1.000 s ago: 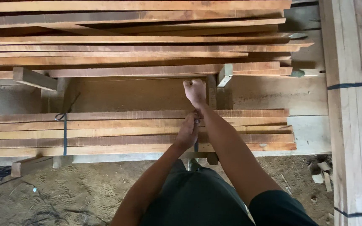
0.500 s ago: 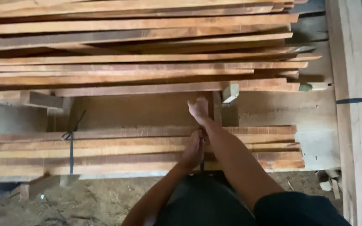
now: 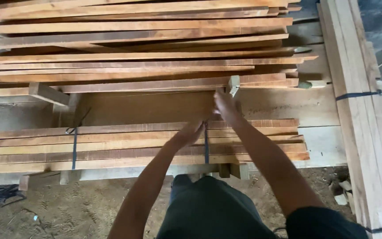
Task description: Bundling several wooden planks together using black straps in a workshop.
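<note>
My left hand [image 3: 190, 132] and right hand [image 3: 224, 106] pinch the dark strap [image 3: 206, 148] binding the near bundle of planks [image 3: 133, 144]. Strap seems thin, stiff, taut; planks rigid, probably heavy.

We see an open bare board [image 3: 147, 106] between the strapped bundle of planks [image 3: 133, 144] and the loose plank stack [image 3: 142, 48], bounded by a wooden block [image 3: 47, 93] left and stacked beams [image 3: 354, 110] right.

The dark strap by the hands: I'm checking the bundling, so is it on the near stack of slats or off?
On: the dark strap runs across the near stack, the left hand at its top.
</note>
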